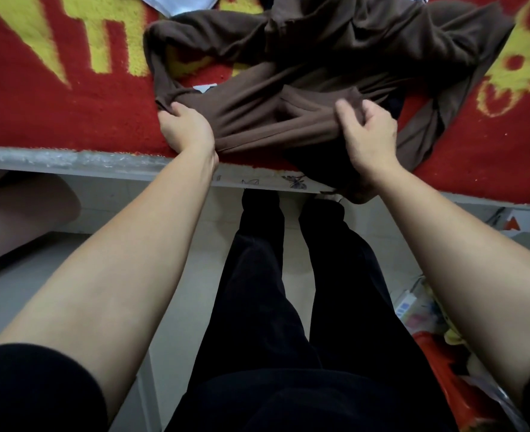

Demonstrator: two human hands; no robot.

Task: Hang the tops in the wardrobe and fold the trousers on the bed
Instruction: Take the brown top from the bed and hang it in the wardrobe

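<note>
- Left hand (186, 127): fingers curled round the left end of the brown garment (288, 98), thumb on top, gripping it close to the front edge of the bed (101, 165).
- Right hand (366, 135): thumb and curled fingers pinch a raised fold of the same garment, toward its right side.
- The garment lies rumpled on the red blanket (491, 151), spreading toward the back, with one part drooping over the bed's grey front rail.
- We judge it a soft, light knit: limp, loosely draped, no stiffness, unlikely to slide on the blanket's pile. It will sag between holds, so we would take it at a band or hem, hands well apart, then smooth it flat.
- Trousers or top: we cannot tell from here.
- A small white tag (205, 88) shows in a gap of the cloth; its print is too small to read.
- The blanket's big yellow shapes may be characters, but they are cut off and unreadable.
- The rail bears small drawn marks, a butterfly (295, 181) among them; no words are legible.
- A pale garment (176, 3) lies at the far edge.
</note>
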